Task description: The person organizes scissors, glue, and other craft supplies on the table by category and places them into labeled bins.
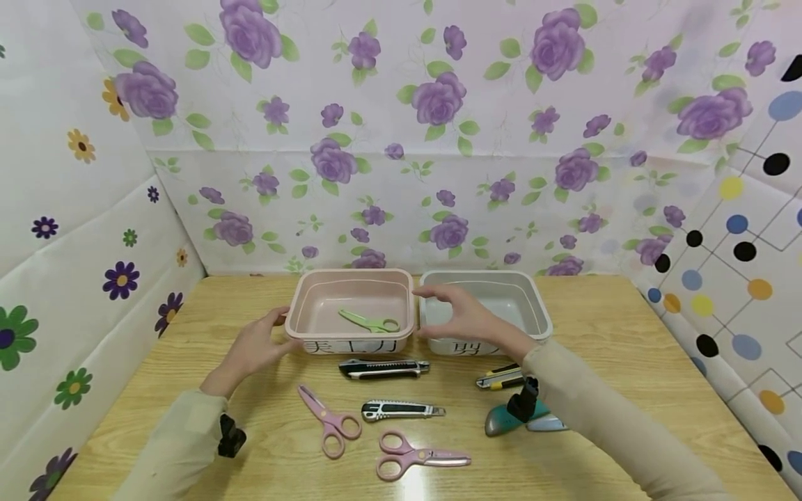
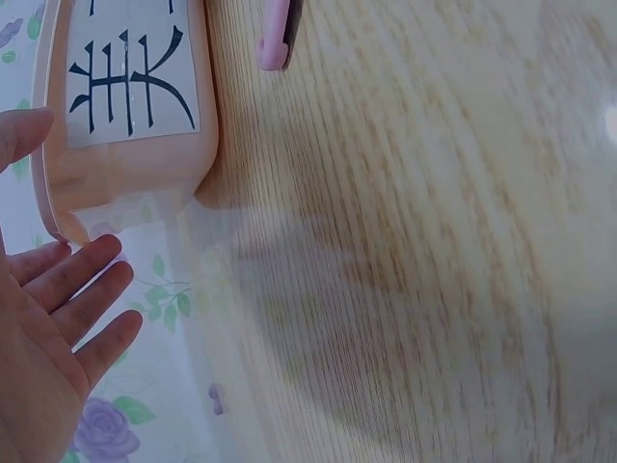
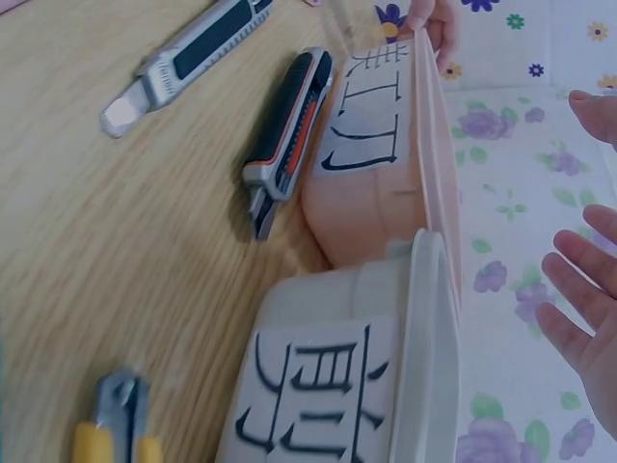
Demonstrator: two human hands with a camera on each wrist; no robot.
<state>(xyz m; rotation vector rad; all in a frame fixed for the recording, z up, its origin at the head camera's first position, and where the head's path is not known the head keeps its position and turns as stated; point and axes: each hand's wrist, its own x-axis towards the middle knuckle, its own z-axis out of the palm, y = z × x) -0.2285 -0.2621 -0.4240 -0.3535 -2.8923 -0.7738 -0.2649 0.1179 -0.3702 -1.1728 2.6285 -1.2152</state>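
Observation:
A pink plastic bin point(image 1: 351, 341) with a black-lettered label stands at the back, green scissors point(image 1: 370, 321) lying in it. At its left end is my left hand point(image 1: 253, 348), thumb near the front corner and loosely straight fingers point(image 2: 82, 280) right at the rim. My right hand point(image 1: 460, 314) hovers over the front left part of the grey bin point(image 1: 541, 313), its fingers spread towards the pink bin's right end. The right wrist view shows this hand's fingers point(image 3: 578, 265) with nothing between them.
In front of the bins lie a black utility knife point(image 1: 383, 369), a silver utility knife point(image 1: 401, 410), pink scissors point(image 1: 330, 421) and another pair of pink scissors point(image 1: 420, 456). A yellow-black cutter point(image 1: 501, 377) and a teal-handled tool point(image 1: 501, 420) lie partly behind my right arm.

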